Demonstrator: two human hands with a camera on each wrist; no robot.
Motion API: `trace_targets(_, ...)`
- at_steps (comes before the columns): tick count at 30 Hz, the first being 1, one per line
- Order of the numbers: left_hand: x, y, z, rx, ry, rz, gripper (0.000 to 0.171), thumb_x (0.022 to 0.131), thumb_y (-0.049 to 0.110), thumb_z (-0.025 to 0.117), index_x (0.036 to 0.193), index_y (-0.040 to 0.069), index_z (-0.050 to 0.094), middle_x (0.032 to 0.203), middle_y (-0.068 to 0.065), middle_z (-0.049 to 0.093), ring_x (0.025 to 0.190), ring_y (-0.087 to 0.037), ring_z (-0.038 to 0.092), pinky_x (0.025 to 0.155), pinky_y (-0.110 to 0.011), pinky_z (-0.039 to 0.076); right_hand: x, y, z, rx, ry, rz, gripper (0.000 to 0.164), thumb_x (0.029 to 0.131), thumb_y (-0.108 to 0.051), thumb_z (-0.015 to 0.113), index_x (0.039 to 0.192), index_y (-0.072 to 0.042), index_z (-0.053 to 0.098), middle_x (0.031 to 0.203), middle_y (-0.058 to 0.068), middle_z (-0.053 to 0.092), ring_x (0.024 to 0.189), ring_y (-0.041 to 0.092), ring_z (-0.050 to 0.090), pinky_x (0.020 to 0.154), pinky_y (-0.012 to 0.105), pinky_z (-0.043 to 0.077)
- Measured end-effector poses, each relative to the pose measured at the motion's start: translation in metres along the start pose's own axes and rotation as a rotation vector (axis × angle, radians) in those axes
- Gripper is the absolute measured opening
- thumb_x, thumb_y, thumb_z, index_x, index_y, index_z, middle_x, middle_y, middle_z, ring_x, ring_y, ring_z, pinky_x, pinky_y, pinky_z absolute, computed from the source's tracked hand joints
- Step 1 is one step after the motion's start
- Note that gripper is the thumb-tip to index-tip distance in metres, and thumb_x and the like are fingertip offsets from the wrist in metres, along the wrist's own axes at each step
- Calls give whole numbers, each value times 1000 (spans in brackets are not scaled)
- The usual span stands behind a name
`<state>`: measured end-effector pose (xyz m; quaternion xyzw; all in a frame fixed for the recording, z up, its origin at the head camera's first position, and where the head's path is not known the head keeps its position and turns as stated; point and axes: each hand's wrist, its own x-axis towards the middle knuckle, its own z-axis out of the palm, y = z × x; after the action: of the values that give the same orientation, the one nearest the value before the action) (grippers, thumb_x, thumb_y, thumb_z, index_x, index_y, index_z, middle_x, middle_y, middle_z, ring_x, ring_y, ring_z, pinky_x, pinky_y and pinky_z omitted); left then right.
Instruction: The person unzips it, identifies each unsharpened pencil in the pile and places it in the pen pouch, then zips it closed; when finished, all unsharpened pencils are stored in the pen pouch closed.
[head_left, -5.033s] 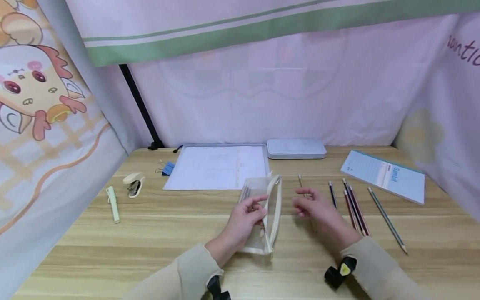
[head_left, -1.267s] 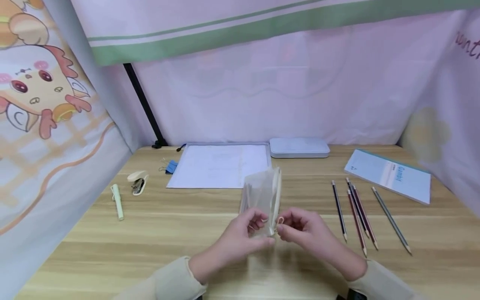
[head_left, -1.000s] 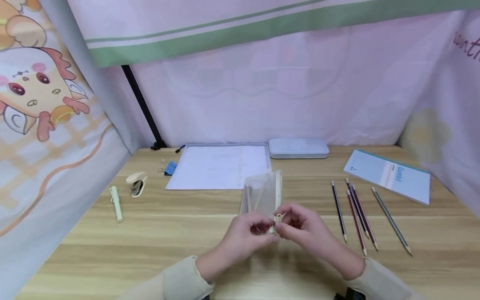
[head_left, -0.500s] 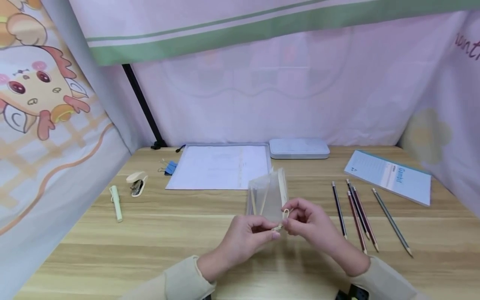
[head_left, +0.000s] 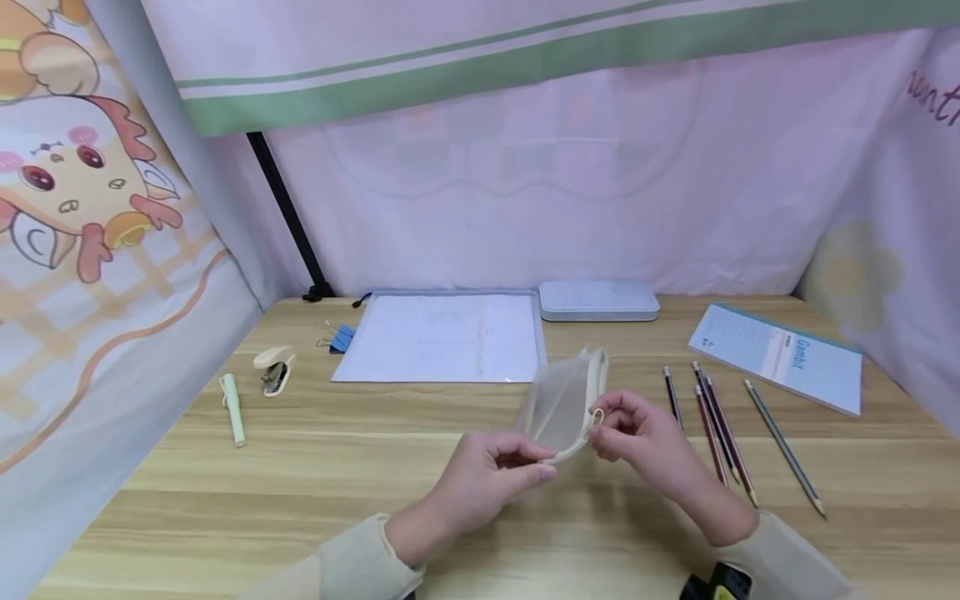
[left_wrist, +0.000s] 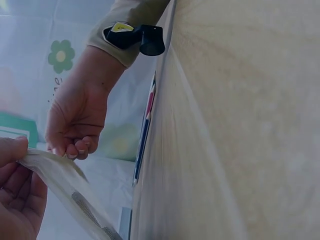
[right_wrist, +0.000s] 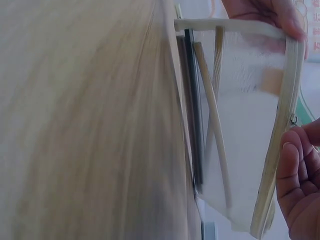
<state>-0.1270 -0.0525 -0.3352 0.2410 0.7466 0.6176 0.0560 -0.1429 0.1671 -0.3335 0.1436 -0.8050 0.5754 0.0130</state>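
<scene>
A translucent mesh zip pencil pouch [head_left: 558, 404] is held tilted above the table, between both hands. My left hand [head_left: 476, 483] pinches its near corner, at one end of the zipper, between thumb and fingers. With thumb and fingertips, my right hand [head_left: 656, 446] pinches the looped zipper pull [head_left: 597, 415], partway along the pouch's edge. Several slim pencils [right_wrist: 212, 110] show through the mesh in the right wrist view. In the left wrist view, the pouch's pale edge [left_wrist: 55, 172] runs from the left thumb. How far the zipper is closed beyond the pull is unclear.
Several pencils [head_left: 716, 429] lie right of the right hand, with a grey-green pencil [head_left: 783, 450] farther out. A notepad [head_left: 776, 357], a pale case [head_left: 598, 300] and a paper-filled folder [head_left: 442, 337] lie behind. At left are a blue binder clip [head_left: 342, 338], a stapler [head_left: 276, 368] and a green pen [head_left: 233, 410].
Five seconds ago the pouch gaped and a pencil lay by the right hand; that pencil has left the table there. Lately the right hand has drawn the pull away from the left, tilting the pouch rightward.
</scene>
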Motion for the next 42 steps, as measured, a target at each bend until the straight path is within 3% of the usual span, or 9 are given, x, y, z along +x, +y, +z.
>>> trace_targets(5, -2, -1, -6, -8, 13, -28, 16, 77, 11, 73, 88, 0, 71, 81, -14, 68, 65, -2, 55, 56, -15, 46, 0, 3, -6, 12, 1, -10, 22, 82, 0, 63, 99, 9, 53, 71, 7, 61, 61, 10, 58, 57, 27, 53)
trace_targets(12, -3, -4, -18, -1, 49, -23, 17, 77, 8, 72, 90, -3, 70, 84, -16, 69, 65, -2, 56, 57, -15, 47, -1, 2, -13, -14, 48, 68, 21, 83, 0, 62, 99, 8, 52, 72, 8, 60, 61, 11, 57, 56, 27, 53)
trace_targets(20, 0, -3, -24, 28, 41, -37, 16, 79, 9, 71, 91, -3, 70, 83, -16, 68, 63, -2, 52, 53, -15, 43, 1, 3, -21, -59, 87, 96, 21, 83, -3, 63, 99, 6, 52, 70, 6, 60, 59, 11, 56, 55, 27, 52)
trace_targets(25, -3, -4, -37, 62, 74, -85, 14, 80, 11, 70, 91, 1, 71, 85, -11, 68, 65, -5, 53, 55, -17, 44, 5, 8, -36, -123, 155, 112, 20, 85, -6, 62, 98, 5, 52, 67, 2, 58, 58, 9, 54, 55, 26, 50)
trace_targets(29, -6, -6, -50, 105, 122, -138, 12, 81, 12, 69, 90, 5, 70, 83, -5, 67, 66, -7, 52, 56, -18, 43, 7, 16, -53, -91, 187, 142, 21, 86, -5, 60, 99, 8, 49, 68, -3, 58, 61, 7, 55, 56, 25, 51)
trace_targets(35, -5, -9, -59, 104, 153, -149, 13, 82, 10, 68, 91, 1, 69, 80, -6, 65, 66, -8, 51, 57, -19, 42, 10, 22, -69, -122, 256, 150, 19, 89, -8, 57, 100, 6, 49, 69, -8, 60, 62, 7, 56, 56, 25, 51)
trace_targets(42, -3, -12, -62, 89, 251, -178, 11, 81, 7, 68, 91, 2, 70, 82, -6, 66, 71, -10, 56, 62, -20, 46, 7, 27, -71, -117, 137, 119, 17, 90, -12, 58, 93, 3, 50, 73, -1, 63, 67, 9, 60, 60, 28, 54)
